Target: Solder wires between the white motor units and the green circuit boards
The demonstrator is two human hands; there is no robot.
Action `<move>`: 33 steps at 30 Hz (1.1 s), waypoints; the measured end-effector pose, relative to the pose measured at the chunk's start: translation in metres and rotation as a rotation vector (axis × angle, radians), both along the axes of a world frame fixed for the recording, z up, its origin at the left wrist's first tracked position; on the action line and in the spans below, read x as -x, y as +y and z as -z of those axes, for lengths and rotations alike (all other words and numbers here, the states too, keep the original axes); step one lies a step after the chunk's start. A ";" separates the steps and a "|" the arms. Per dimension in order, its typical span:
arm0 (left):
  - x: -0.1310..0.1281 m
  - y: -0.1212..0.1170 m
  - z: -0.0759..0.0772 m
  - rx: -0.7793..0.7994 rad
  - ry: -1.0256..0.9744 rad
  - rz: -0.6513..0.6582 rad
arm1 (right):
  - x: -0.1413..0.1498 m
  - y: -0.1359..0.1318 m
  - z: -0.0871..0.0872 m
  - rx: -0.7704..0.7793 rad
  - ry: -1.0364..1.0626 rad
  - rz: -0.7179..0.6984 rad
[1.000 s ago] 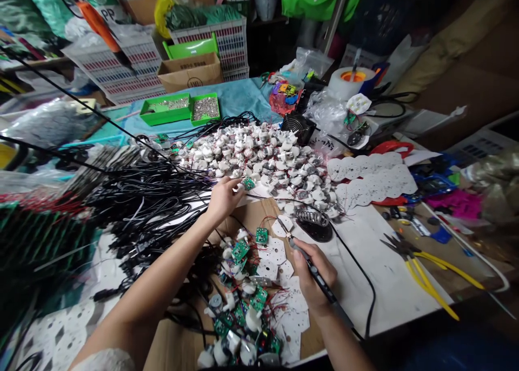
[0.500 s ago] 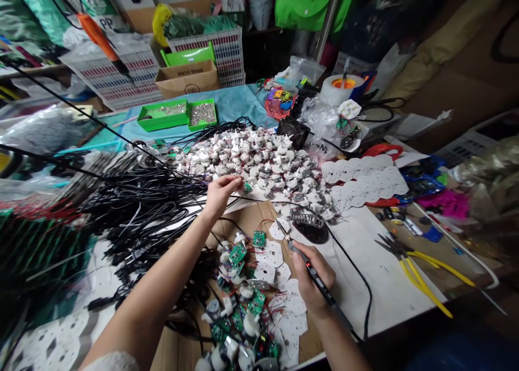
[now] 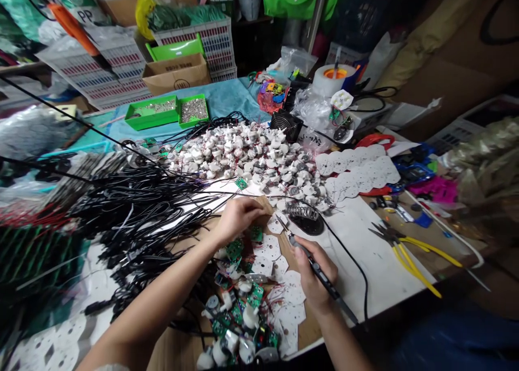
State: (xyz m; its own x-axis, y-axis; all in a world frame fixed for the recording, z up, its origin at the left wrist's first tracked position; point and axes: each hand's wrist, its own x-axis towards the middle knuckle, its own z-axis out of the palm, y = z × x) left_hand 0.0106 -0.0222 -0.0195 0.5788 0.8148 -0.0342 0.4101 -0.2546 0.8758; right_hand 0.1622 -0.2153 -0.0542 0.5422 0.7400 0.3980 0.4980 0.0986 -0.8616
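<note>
My right hand [image 3: 315, 271] grips a soldering iron [image 3: 312, 263] like a pen, its tip pointing up and left close to a small white perforated plate [image 3: 275, 224]. My left hand [image 3: 242, 217] is closed in a pinch just left of that plate; whatever lies between its fingertips is too small to make out. Right below those fingers sits a small green circuit board [image 3: 255, 233], partly covered by the hand. Another green board [image 3: 240, 183] rests at the edge of a heap of white motor-like parts [image 3: 251, 149]. More boards with wired white parts [image 3: 243, 317] lie nearer me.
A coiled iron stand [image 3: 304, 219] is right of the plate. Black cables [image 3: 150, 198] spread across the left. Yellow-handled pliers [image 3: 409, 252] lie at right. Green trays [image 3: 152, 112] of small metal pieces stand behind the heap, near a black fan [image 3: 286, 125].
My left hand has come down and right from the green board at the heap's edge, leaving it there. My right hand keeps the soldering iron in nearly the same place. The view has shifted slightly.
</note>
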 end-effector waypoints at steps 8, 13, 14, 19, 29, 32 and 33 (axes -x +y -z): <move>-0.010 -0.002 0.012 -0.404 0.279 0.280 | -0.001 -0.011 0.005 0.078 0.057 0.046; -0.010 0.004 0.015 -0.339 0.189 0.317 | 0.002 -0.007 0.003 0.067 0.003 0.017; -0.010 0.006 0.015 -0.332 0.165 0.326 | 0.002 -0.006 0.003 0.065 -0.003 0.017; -0.010 0.012 0.012 -0.341 0.079 0.479 | -0.001 -0.006 0.006 0.066 0.011 0.060; 0.011 -0.004 0.015 -0.337 0.228 0.526 | 0.000 -0.008 0.007 0.083 0.049 0.042; 0.011 -0.009 0.010 -0.376 0.217 0.502 | 0.000 -0.008 0.007 0.086 0.051 0.035; 0.011 -0.009 0.007 -0.389 0.201 0.513 | 0.000 -0.008 0.007 0.086 0.051 0.037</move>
